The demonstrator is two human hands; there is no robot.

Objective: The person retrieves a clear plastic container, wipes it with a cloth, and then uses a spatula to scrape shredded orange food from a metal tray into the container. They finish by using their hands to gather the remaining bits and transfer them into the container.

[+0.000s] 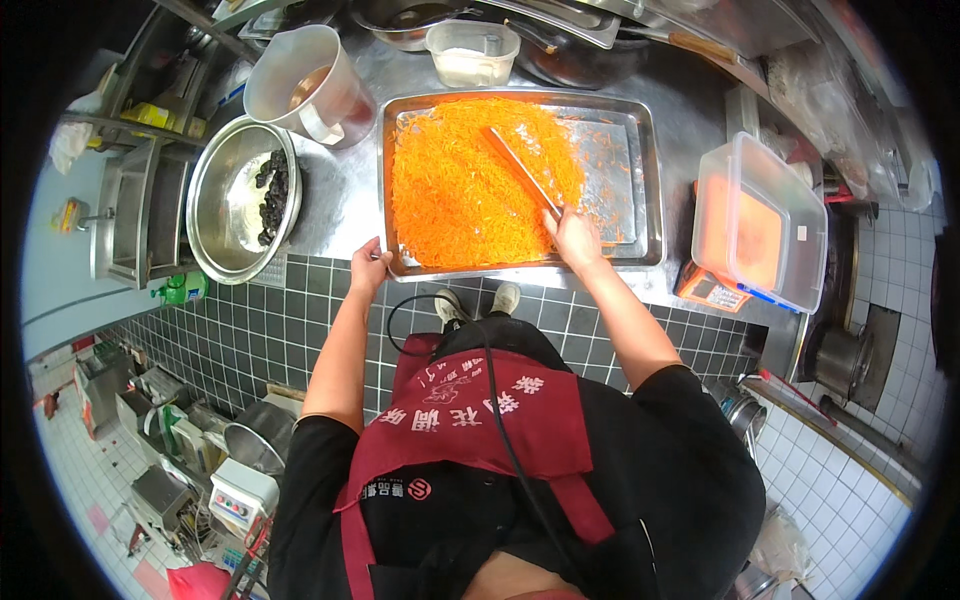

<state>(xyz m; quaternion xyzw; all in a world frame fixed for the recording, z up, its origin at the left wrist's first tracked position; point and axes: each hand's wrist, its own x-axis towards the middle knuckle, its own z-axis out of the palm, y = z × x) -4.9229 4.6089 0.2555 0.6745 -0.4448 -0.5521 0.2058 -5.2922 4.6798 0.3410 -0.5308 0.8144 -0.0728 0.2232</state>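
Shredded orange carrot (465, 187) is heaped over the left and middle of a rectangular steel tray (651, 187). White granules or powder show in patches on the shreds. At the tray's near left corner, my left hand (370, 267) grips the rim. My right hand (576, 238) holds a flat-bladed metal tool (525, 172), its blade slanting up and left over the carrot. The blade is seen nearly edge-on, so I cannot tell whether it is a knife or a scraper. Thin scattered shreds lie on the tray's right part, where bare metal shows.
Left of the tray stand a plastic measuring jug (300, 82) with reddish-brown liquid and a steel bowl (225, 202) with dark pieces. Behind it is a clear tub (472, 56) of white contents. At right, a translucent plastic bin (780, 225) sits near the counter's edge.
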